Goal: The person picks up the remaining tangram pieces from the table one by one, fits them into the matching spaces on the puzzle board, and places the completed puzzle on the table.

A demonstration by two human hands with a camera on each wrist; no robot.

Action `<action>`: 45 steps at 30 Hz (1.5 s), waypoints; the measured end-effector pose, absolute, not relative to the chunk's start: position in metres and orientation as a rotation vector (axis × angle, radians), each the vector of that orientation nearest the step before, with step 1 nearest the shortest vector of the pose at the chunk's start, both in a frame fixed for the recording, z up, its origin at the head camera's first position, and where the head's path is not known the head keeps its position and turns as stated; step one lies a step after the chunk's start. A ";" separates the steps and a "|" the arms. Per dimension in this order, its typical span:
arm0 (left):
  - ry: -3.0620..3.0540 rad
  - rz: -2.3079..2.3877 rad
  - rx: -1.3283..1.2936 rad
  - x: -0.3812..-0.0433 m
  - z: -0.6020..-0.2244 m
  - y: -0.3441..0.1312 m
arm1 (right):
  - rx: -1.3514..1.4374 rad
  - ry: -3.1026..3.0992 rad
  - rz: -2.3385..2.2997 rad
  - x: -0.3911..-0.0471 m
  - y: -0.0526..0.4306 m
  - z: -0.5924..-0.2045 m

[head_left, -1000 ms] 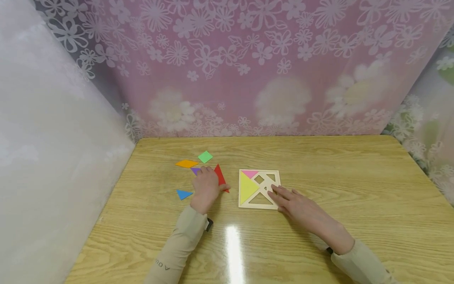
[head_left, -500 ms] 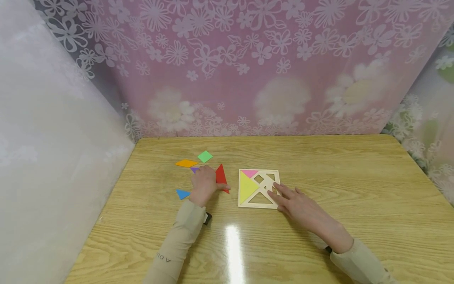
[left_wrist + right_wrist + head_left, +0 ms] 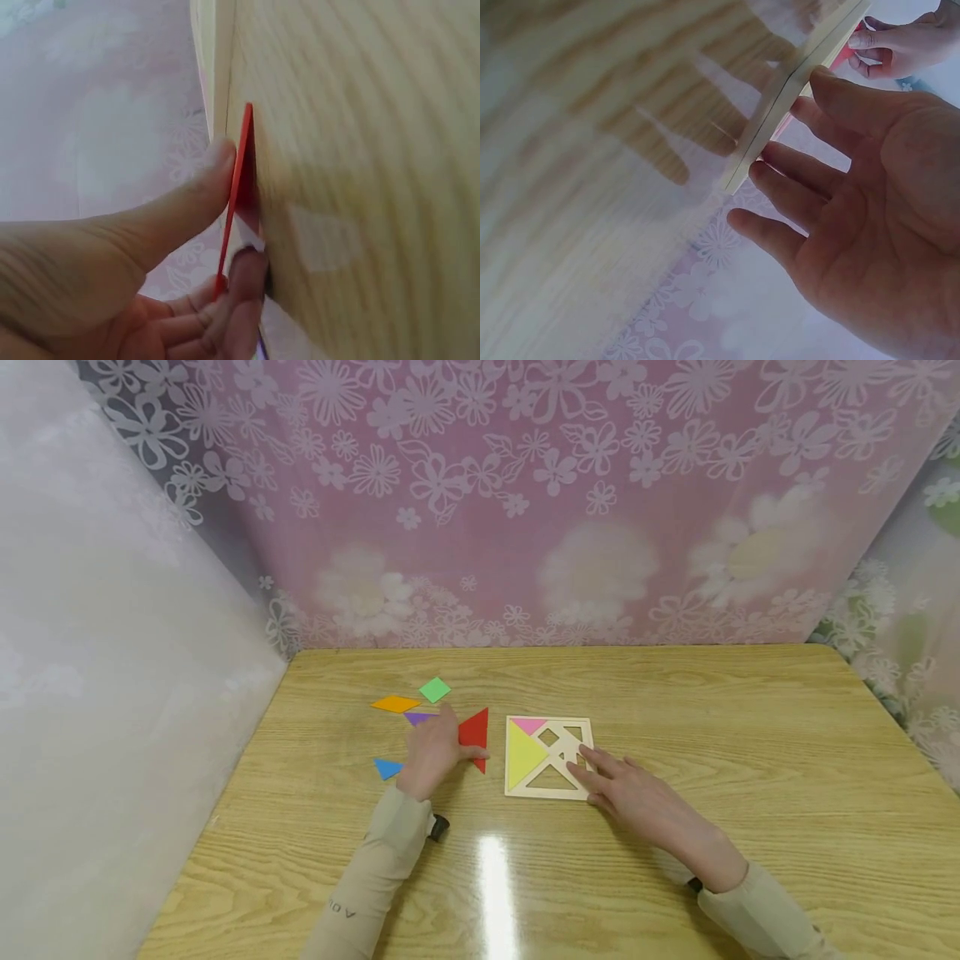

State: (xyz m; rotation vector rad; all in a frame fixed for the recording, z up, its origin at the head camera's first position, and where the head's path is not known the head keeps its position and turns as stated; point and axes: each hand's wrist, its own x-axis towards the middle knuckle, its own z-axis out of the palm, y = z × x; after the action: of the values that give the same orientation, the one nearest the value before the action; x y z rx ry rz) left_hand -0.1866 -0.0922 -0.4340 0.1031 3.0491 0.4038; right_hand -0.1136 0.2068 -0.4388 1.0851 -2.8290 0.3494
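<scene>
Between the thumb and fingers of my left hand (image 3: 433,750) is a red triangular tangram piece (image 3: 476,731), just left of the wooden puzzle board (image 3: 528,793). In the left wrist view the red triangle (image 3: 238,176) is tilted, one edge raised off the table, the thumb on its upper face and fingers at its lower edge. My right hand (image 3: 645,797) rests with extended fingers on the board's right side. A yellow triangle (image 3: 525,756) and a pink triangle (image 3: 528,725) lie in the board. Beyond the left hand, a purple piece (image 3: 417,718) is partly covered.
An orange parallelogram (image 3: 395,703) and a green square (image 3: 435,690) lie at the back left of the wooden table (image 3: 712,718). A blue triangle (image 3: 386,768) sits left of the left wrist. A pink flowered curtain (image 3: 480,568) hangs behind the table.
The red triangle has turned and shifted slightly right under my left hand, showing more of its face. My right hand and the board stay almost where they were.
</scene>
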 end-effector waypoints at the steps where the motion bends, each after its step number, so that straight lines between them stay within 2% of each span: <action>1: 3.047 0.468 0.128 -0.186 -0.435 -0.093 | 1.083 -2.828 0.353 -0.113 0.207 -0.439; 10: 3.032 0.835 0.229 -0.189 -0.435 -0.094 | 1.063 -2.850 0.369 -0.113 0.208 -0.439; 28: 3.035 1.115 0.293 -0.189 -0.433 -0.103 | 1.043 -2.888 0.416 -0.111 0.208 -0.437; 36: 2.950 1.186 0.487 -0.187 -0.425 -0.095 | 1.049 -2.881 0.419 -0.114 0.208 -0.439; 45: 2.830 1.064 0.662 -0.181 -0.419 -0.077 | 1.058 -2.906 0.434 -0.118 0.207 -0.435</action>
State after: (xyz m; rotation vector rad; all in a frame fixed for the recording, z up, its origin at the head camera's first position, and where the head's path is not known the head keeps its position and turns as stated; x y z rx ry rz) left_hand -0.1812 -0.0765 -0.4191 0.6624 2.8300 1.0636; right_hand -0.1175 0.2070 -0.4354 1.0581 -2.9060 0.4336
